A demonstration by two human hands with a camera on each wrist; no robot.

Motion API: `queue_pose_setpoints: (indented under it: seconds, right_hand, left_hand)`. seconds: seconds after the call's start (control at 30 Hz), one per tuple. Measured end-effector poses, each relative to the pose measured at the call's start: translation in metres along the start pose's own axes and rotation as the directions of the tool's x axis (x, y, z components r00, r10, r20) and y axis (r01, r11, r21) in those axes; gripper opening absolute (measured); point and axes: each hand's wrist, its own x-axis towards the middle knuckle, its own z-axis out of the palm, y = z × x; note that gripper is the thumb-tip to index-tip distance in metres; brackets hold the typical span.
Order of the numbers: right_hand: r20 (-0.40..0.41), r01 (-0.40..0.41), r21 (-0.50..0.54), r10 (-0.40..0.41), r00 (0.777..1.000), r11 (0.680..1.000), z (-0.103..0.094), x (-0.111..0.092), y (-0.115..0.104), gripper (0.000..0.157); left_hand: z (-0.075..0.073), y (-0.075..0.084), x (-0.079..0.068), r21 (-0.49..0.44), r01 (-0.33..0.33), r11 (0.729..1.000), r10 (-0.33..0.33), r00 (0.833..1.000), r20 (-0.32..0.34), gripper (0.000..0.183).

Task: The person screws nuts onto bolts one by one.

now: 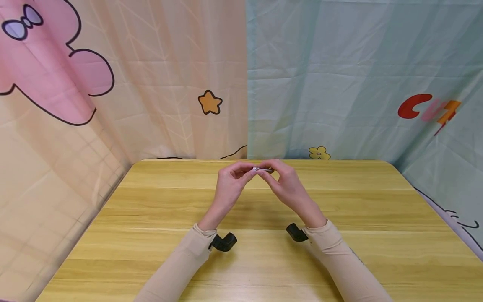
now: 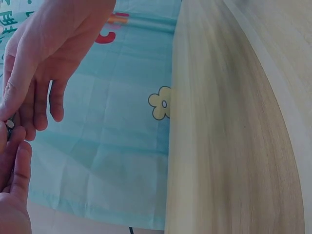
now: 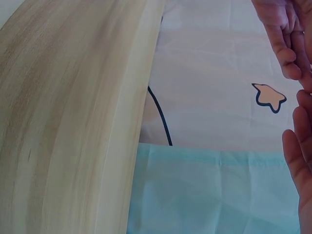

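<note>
My left hand [image 1: 229,181] and right hand [image 1: 288,188] meet fingertip to fingertip above the far part of the table. Between them is a small, slim silvery metal item [image 1: 265,170], whose exact kind is too small to tell. Thumb and fingers of both hands pinch it, the left at one end and the right along the other. In the left wrist view, only a shiny bit of the metal item [image 2: 9,125] shows between the fingertips. The right wrist view has the hands at its right edge, and the item is hidden there.
The wood-grain table [image 1: 151,235] lies below both hands. Patterned curtains [image 1: 339,75] hang behind it and on both sides. A black wrist mount [image 1: 224,242] sits at the left sleeve, and another black mount [image 1: 296,233] at the right sleeve.
</note>
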Motion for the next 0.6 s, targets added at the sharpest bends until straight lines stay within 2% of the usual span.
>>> queue_pose_setpoints:
  seconds: [0.13,0.33,0.43,0.5,0.6]
  right_hand:
    - [0.018,-0.042,-0.018,0.042,0.999,0.999,0.001,-0.001,0.001,0.011]
    - [-0.021,-0.049,0.004,0.049,0.999,0.999,0.001,-0.001,0.001,0.013]
    - [-0.045,-0.001,0.026,0.002,0.999,1.000,0.000,-0.001,0.001,0.016]
    - [-0.057,0.054,0.046,-0.051,0.997,0.997,-0.001,0.000,0.001,0.021]
    - [-0.064,0.130,0.052,-0.127,0.990,0.990,-0.001,0.002,0.000,0.027]
  left_hand:
    - [0.000,0.001,0.000,-0.016,-0.017,1.000,0.017,1.000,0.003,0.015]
    - [0.001,0.000,-0.001,0.003,-0.047,0.999,0.047,0.999,-0.003,0.014]
    - [0.000,0.000,-0.001,0.007,-0.048,0.999,0.048,0.999,-0.013,0.014]
    - [0.001,0.009,-0.002,0.005,-0.034,0.999,0.034,0.999,-0.018,0.014]
    - [0.001,0.011,-0.002,0.001,-0.013,1.000,0.013,1.000,-0.024,0.015]
